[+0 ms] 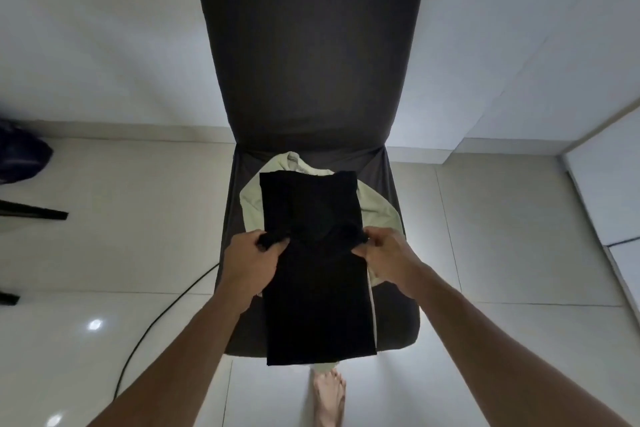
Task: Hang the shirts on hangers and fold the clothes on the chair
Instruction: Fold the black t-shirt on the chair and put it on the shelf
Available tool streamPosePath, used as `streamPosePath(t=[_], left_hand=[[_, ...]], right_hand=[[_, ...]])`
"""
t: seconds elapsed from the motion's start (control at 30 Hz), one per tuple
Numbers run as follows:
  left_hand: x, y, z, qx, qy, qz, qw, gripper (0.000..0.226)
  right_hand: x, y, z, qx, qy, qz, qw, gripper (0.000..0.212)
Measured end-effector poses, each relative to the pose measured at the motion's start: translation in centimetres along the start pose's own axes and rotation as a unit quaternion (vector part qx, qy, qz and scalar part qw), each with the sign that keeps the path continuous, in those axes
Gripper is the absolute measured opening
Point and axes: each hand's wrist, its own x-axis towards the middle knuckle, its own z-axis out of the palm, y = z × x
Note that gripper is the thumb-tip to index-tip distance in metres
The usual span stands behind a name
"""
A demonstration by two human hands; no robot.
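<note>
Folding black garment [311, 253] over pale shirt [375, 211], centre frame, on chair [304, 45]. Left hand [251, 260], right hand [384, 258] each pinched side edge. Advice: lift evenly, align corners, avoid dragging lower layer.

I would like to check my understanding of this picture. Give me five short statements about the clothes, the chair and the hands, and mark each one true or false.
1. Both hands grip the black garment. True: the left hand and the right hand each hold a fold of it at its sides.
2. The black garment lies directly on the floor. False: it lies on the seat of the dark chair.
3. A pale green garment lies under the black one. True.
4. A hanger is held in the right hand. False: it holds only black cloth; no hanger is in view.
5. A black cable runs across the floor tiles on the left. True.
</note>
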Motion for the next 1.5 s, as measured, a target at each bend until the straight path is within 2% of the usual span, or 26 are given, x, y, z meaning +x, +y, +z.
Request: streamPosePath(t=[0.07,0.17,0.23,0.3,0.4,0.47,0.63,0.77,0.87,1.0,1.1,1.23,1.37,1.5], left_hand=[[3.4,0.7,0.7,-0.002,0.029,-0.010,1.000,0.037],[9.3,0.6,1.8,-0.038,0.001,-0.059,0.998,0.026],[11.7,-0.3,2.7,-0.031,-0.027,-0.104,0.994,0.028],[13.0,-1.2,3.6,-0.006,0.000,-0.130,0.991,0.028],[12.8,-0.3,4.3,0.008,0.082,-0.071,0.994,0.033],[13.4,0.8,4.4,-0.002,0.094,-0.047,0.994,0.036],[17.4,0.2,5.6,-0.029,0.084,-0.129,0.988,0.041],[17.9,0.8,5.8,-0.082,0.123,-0.114,0.982,0.033],[18.7,0.9,5.7,-0.061,0.105,-0.127,0.985,0.037],[17.2,1.1,5.6,-0.015,0.096,-0.134,0.986,0.036],[14.3,0.8,5.2,-0.002,0.102,-0.134,0.986,0.046],[10.1,-0.9,4.3,0.027,0.074,-0.144,0.986,0.044],[6.0,-3.3,3.5,0.064,0.031,-0.141,0.987,0.037],[2.6,-5.7,3.2,0.078,-0.019,-0.138,0.987,0.037]], right_hand=[[3.9,-0.8,-0.2,0.006,0.016,0.014,1.000,0.016],[10.0,-0.9,0.0,0.009,0.025,0.054,0.998,0.027],[12.4,-0.3,0.8,-0.002,0.013,0.084,0.996,0.033],[13.8,0.1,1.4,-0.033,0.040,0.092,0.994,0.036],[14.2,-0.7,1.7,-0.031,0.097,0.062,0.993,0.042],[14.2,-1.6,1.6,-0.009,0.108,0.051,0.993,0.045],[17.3,-2.2,1.8,-0.072,0.102,0.083,0.989,0.038],[18.2,-2.8,1.2,-0.087,0.130,0.063,0.986,0.038],[18.9,-2.7,1.1,-0.108,0.121,0.080,0.984,0.039],[17.8,-2.1,1.6,-0.084,0.133,0.068,0.985,0.046],[15.6,-1.3,1.7,-0.035,0.153,0.060,0.986,0.036],[11.5,0.1,1.5,-0.007,0.168,0.052,0.984,0.027],[7.6,2.2,2.1,0.005,0.147,0.094,0.985,0.030],[3.9,4.9,3.1,-0.005,0.091,0.129,0.987,0.034]])
